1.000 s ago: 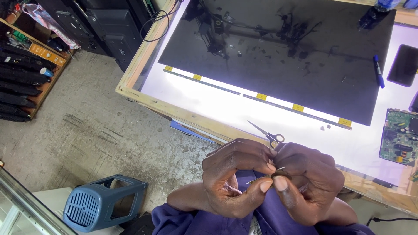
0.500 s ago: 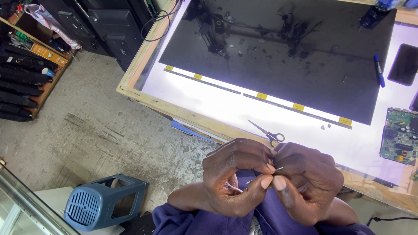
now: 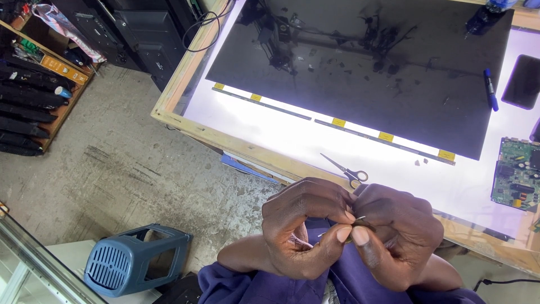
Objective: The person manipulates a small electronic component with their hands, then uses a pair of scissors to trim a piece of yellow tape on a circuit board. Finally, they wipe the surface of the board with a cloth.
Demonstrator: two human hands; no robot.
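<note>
My left hand and my right hand are pressed together in front of my lap, below the near edge of the lit table. Between the thumbs and fingertips of both hands I pinch a small dark piece with thin wire leads. What the piece is stays too small to tell. A pair of scissors lies on the lit white surface just above my hands. A large dark display panel covers most of the table.
A blue marker, a black phone and a green circuit board lie at the right. A blue plastic stool stands on the concrete floor at lower left. Shelves with dark parts line the left.
My fingers have shifted slightly on the small piece; the hands stay in the same place.
</note>
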